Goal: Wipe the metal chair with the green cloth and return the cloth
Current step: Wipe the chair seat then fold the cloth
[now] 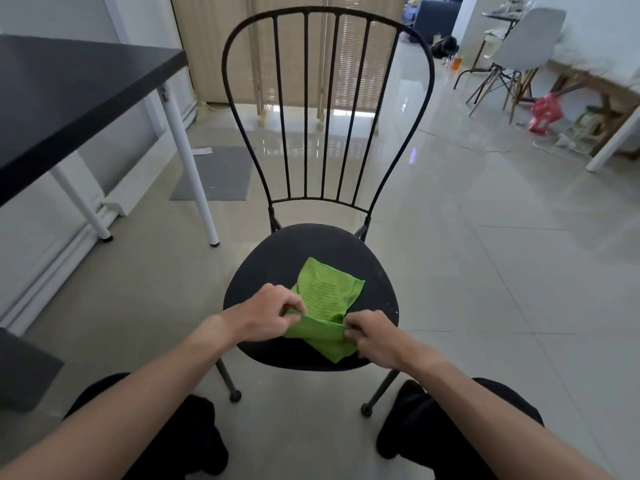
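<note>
A black metal chair (277, 258) with a round seat and a tall barred back stands in front of me on the tiled floor. A green cloth (323, 299) lies on the front half of the seat, partly folded over itself. My left hand (265, 315) pinches the cloth's left edge near the fold. My right hand (372, 336) pinches its right edge. Both hands hover just above the seat's front, with the cloth stretched between them.
A black table with white legs (69, 88) stands close at the left. A grey mat (218, 173) lies on the floor behind it. A white chair (519, 46) and a wooden bench with clutter are at the far right. My knees are below the seat's front.
</note>
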